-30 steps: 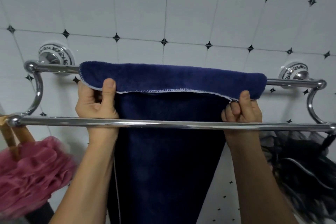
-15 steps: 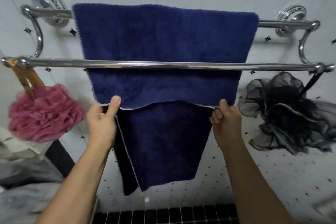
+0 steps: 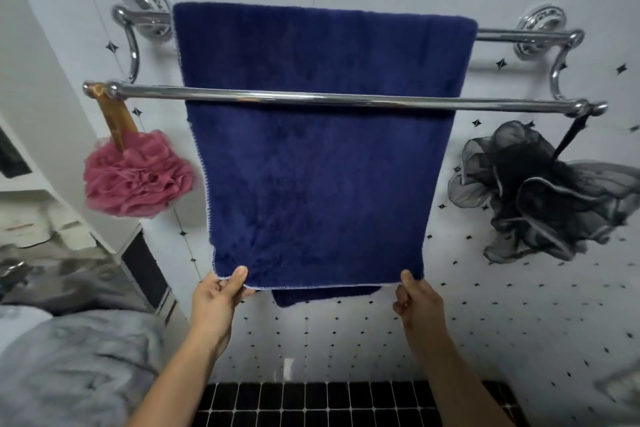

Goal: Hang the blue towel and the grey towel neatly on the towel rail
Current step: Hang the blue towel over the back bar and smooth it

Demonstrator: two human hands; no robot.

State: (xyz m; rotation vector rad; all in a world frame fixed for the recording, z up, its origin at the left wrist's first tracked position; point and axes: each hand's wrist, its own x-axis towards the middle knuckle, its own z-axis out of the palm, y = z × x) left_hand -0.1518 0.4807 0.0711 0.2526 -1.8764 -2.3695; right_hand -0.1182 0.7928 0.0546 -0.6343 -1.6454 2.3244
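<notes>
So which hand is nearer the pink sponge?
Left. The left hand pinches a blue towel corner below and right of the pink sponge; the right hand pinches the far corner.

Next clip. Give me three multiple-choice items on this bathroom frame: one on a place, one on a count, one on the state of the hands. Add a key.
1. The pink puff hangs at:
A. the left end of the front bar
B. its right end
C. its middle

2. Puffs hanging from the front bar:
A. one
B. three
C. two

3. The left hand and right hand:
A. both grip the bar
B. both pinch the lower edge of the blue towel
C. one hangs idle

Key:
1 A, its hook sits by the left end knob.
2 C, the pink one plus a black puff at the right end.
3 B, the thumb and fingers of each hand close on a lower corner.
</notes>
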